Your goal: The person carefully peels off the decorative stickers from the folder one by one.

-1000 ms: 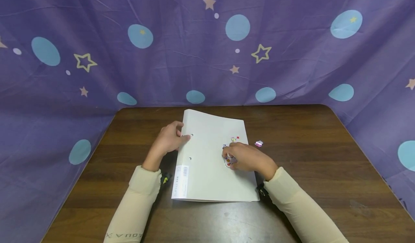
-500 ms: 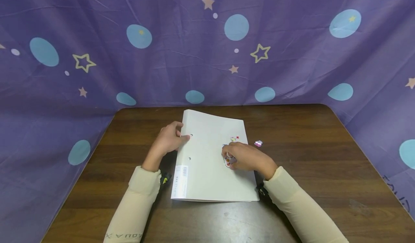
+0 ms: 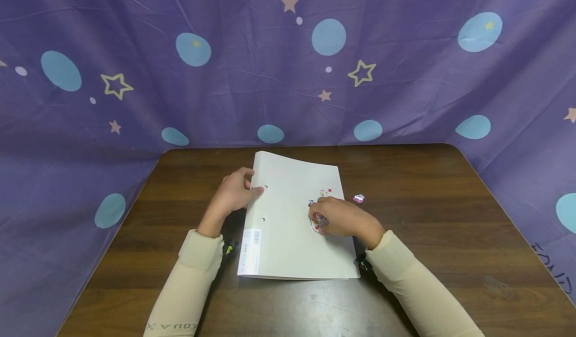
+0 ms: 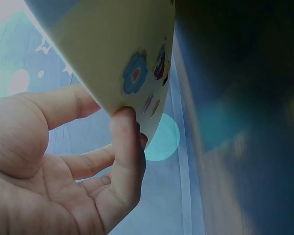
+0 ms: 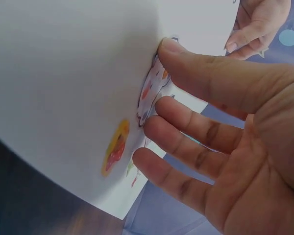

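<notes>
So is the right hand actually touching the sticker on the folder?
Touching: in the right wrist view the right hand presses its fingertips onto the sticker on the folder.

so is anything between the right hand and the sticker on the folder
Nothing visible. The right hand rests on the folder with its fingertips straight and touching the sticker. The left hand holds the folder's left edge, well clear.
</notes>
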`<state>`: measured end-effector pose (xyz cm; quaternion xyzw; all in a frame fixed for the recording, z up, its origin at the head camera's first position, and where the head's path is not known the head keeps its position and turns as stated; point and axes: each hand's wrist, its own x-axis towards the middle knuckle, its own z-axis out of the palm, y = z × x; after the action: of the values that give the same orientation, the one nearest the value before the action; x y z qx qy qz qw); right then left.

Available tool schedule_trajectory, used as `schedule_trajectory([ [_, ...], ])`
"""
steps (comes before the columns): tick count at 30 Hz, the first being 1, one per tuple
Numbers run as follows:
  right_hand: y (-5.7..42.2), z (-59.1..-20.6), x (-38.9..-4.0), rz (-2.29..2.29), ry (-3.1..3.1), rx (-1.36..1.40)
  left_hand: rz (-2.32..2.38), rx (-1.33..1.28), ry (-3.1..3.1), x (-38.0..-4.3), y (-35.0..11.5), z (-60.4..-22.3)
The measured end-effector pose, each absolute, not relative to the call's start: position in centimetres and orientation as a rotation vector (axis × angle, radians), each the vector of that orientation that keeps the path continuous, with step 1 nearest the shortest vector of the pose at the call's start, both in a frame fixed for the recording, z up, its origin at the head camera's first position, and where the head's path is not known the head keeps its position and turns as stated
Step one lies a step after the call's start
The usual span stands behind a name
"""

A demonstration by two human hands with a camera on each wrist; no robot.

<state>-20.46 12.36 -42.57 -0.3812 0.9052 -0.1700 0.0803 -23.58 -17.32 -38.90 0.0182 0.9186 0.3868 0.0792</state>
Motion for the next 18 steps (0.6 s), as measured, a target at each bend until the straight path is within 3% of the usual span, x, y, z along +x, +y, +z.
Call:
schedule_trajectory([
  [18,11.56,-43.00,-20.57,-0.423,2.842,-1.203,1.148,0.061,2.762,-23.46,-17.44,-38.52],
])
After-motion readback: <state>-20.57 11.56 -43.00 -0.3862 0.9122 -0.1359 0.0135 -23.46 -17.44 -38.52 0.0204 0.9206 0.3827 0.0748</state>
